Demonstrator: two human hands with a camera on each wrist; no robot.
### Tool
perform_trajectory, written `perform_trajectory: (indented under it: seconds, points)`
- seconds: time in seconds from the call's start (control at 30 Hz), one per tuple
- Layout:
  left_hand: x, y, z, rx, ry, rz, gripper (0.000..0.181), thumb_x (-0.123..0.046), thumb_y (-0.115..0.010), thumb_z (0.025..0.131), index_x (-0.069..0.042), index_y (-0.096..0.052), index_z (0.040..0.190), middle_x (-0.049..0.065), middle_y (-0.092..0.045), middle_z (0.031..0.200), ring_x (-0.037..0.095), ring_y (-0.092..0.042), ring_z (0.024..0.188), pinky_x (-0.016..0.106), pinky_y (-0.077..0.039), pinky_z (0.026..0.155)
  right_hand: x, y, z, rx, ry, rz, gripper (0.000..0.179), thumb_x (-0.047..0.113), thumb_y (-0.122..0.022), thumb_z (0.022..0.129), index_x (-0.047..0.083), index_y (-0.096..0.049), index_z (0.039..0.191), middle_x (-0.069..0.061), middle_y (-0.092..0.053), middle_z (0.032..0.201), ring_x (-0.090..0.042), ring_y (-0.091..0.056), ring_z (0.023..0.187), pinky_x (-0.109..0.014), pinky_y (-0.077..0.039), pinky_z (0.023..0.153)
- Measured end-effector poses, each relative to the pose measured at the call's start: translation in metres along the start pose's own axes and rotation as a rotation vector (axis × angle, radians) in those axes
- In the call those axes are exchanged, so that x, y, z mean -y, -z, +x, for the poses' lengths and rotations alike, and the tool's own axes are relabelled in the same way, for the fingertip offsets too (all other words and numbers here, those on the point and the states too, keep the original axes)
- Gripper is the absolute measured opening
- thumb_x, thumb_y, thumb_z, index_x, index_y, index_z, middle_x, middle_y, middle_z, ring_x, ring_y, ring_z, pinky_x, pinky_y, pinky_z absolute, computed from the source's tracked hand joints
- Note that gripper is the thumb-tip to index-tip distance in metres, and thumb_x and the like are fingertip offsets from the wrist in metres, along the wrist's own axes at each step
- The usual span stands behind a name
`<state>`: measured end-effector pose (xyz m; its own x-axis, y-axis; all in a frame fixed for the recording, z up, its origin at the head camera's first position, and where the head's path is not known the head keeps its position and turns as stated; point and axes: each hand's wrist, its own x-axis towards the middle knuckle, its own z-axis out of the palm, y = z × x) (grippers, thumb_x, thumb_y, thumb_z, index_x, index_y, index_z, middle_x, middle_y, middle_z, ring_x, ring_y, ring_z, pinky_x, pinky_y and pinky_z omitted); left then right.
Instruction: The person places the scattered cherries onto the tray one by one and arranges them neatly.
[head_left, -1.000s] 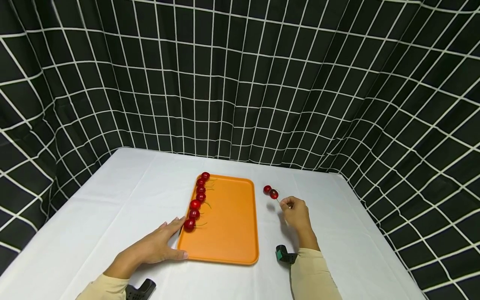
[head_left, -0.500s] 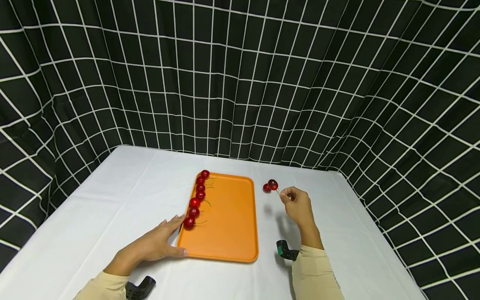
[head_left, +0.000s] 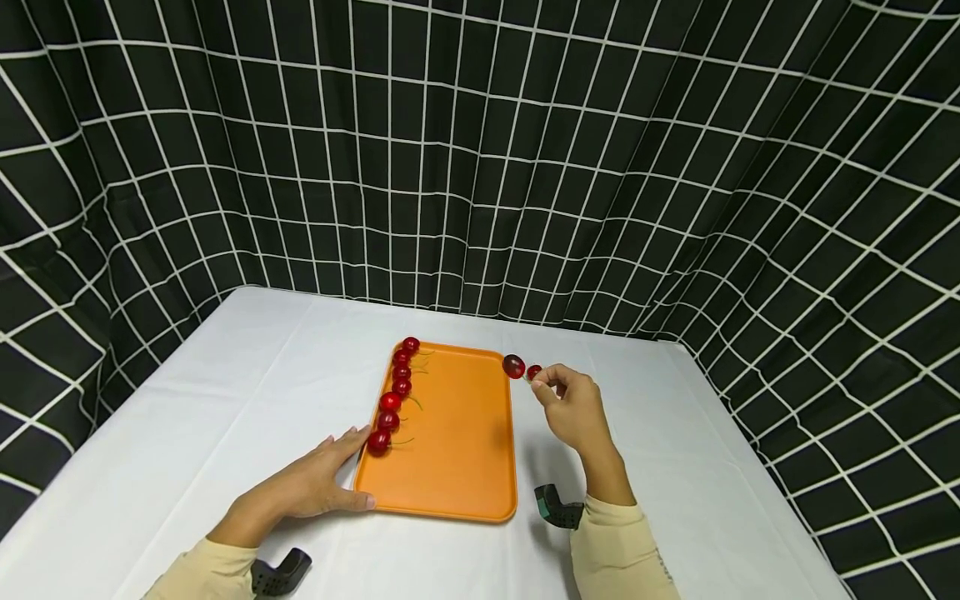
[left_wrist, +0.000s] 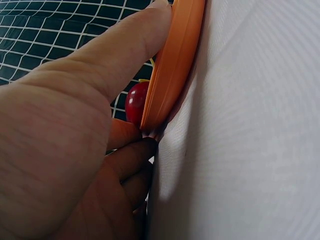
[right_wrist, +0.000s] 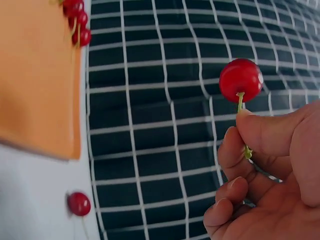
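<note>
By its green stem, a red cherry [right_wrist: 240, 80] is pinched between thumb and forefinger of my right hand [head_left: 573, 408], held in the air at the right edge of the orange tray [head_left: 450, 450]. Along the tray's left side runs a row of several cherries [head_left: 390, 401], their stems pointing right. My left hand [head_left: 307, 483] touches the tray's near left corner, fingers fairly straight and thumb at the front rim; the left wrist view shows a cherry [left_wrist: 136, 102] just past its fingers. Another cherry [right_wrist: 79, 203] lies on the cloth right of the tray, partly behind my right hand in the head view.
A white cloth [head_left: 225, 400] covers the table. Dark curtains with a white grid [head_left: 450, 167] stand behind it and at both sides. Black devices are strapped at my left wrist [head_left: 281, 572] and right wrist [head_left: 558, 507].
My right hand has lifted the cherry by its stem and carried it left, from beside the other loose cherry to the tray's right edge. The left hand stays at the tray.
</note>
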<state>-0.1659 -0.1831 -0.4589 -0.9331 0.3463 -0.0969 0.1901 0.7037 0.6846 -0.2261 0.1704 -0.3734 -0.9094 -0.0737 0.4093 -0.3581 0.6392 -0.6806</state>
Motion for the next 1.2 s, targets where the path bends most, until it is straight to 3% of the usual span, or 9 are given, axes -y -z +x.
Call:
perform_trajectory:
  seconds: [0.4,0.57,0.67,0.77,0.8,0.83,0.97,1.03,1.2]
  points:
    - [0.001,0.0,0.001,-0.008,-0.015,-0.005,0.11,-0.053,-0.082,0.067,-0.001,-0.031,0.15,0.027,-0.026,0.151,0.048,-0.015,0.138,0.058,-0.01,0.112,0.038,-0.025,-0.012,0.106,0.122,-0.004,0.012,0.005,-0.07,0.088,0.01,-0.065,0.079,0.004,-0.055,0.073,-0.023,-0.045,0.074,-0.036,-0.039,0.068]
    - [0.001,0.001,0.001,-0.013,-0.005,0.002,0.111,-0.054,-0.082,0.067,-0.002,-0.031,0.15,0.027,-0.026,0.151,0.049,-0.016,0.138,0.058,-0.01,0.112,0.055,-0.042,-0.02,0.193,0.166,-0.04,0.013,0.007,-0.07,0.089,0.013,-0.064,0.08,0.008,-0.055,0.073,-0.017,-0.042,0.063,-0.04,-0.046,0.081]
    - [0.001,0.0,0.001,-0.012,0.004,0.003,0.111,-0.055,-0.082,0.066,-0.003,-0.032,0.15,0.026,-0.027,0.151,0.049,-0.016,0.138,0.059,-0.011,0.111,0.065,-0.055,-0.027,0.262,0.169,-0.054,0.013,0.009,-0.068,0.09,0.015,-0.064,0.08,0.009,-0.053,0.073,-0.014,-0.04,0.063,-0.038,-0.046,0.072]
    - [0.002,-0.001,0.001,-0.008,0.008,-0.002,0.111,-0.056,-0.082,0.066,-0.004,-0.032,0.15,0.024,-0.027,0.152,0.049,-0.015,0.138,0.059,-0.012,0.111,0.072,-0.073,-0.035,0.345,0.178,-0.056,0.012,0.011,-0.067,0.092,0.015,-0.064,0.081,0.011,-0.053,0.071,-0.014,-0.042,0.065,-0.035,-0.047,0.075]
    - [0.002,-0.001,0.001,-0.007,0.004,-0.004,0.111,-0.056,-0.082,0.066,-0.004,-0.032,0.15,0.024,-0.027,0.152,0.049,-0.015,0.138,0.059,-0.012,0.111,0.074,-0.079,-0.037,0.368,0.184,-0.059,0.012,0.011,-0.067,0.091,0.015,-0.065,0.08,0.012,-0.053,0.07,-0.014,-0.043,0.069,-0.034,-0.045,0.067]
    - [0.003,-0.001,0.001,-0.007,-0.001,-0.003,0.111,-0.056,-0.082,0.067,-0.003,-0.032,0.15,0.024,-0.027,0.152,0.049,-0.015,0.138,0.059,-0.012,0.111,0.075,-0.086,-0.039,0.389,0.196,-0.063,0.013,0.01,-0.068,0.091,0.014,-0.064,0.079,0.012,-0.053,0.069,-0.014,-0.044,0.069,-0.035,-0.047,0.074]
    - [0.004,0.0,0.002,-0.009,-0.017,-0.004,0.109,-0.054,-0.082,0.069,-0.002,-0.031,0.15,0.024,-0.026,0.152,0.047,-0.015,0.139,0.057,-0.011,0.112,0.075,-0.11,-0.044,0.44,0.254,-0.116,0.017,0.008,-0.07,0.089,0.014,-0.063,0.075,0.015,-0.052,0.065,-0.01,-0.042,0.065,-0.029,-0.044,0.071]
    - [0.004,0.0,0.002,-0.007,-0.008,0.001,0.109,-0.054,-0.082,0.069,-0.002,-0.031,0.15,0.024,-0.026,0.152,0.048,-0.015,0.139,0.057,-0.011,0.112,0.074,-0.118,-0.045,0.464,0.271,-0.156,0.019,0.007,-0.07,0.088,0.015,-0.062,0.073,0.016,-0.051,0.064,-0.007,-0.043,0.062,-0.028,-0.044,0.08]
    - [0.003,0.002,0.001,-0.002,0.021,-0.001,0.109,-0.054,-0.083,0.067,-0.004,-0.032,0.15,0.023,-0.026,0.153,0.049,-0.016,0.138,0.058,-0.014,0.112,0.072,-0.131,-0.047,0.502,0.286,-0.239,0.019,0.006,-0.072,0.086,0.014,-0.064,0.071,0.016,-0.051,0.063,-0.005,-0.045,0.062,-0.024,-0.041,0.076]
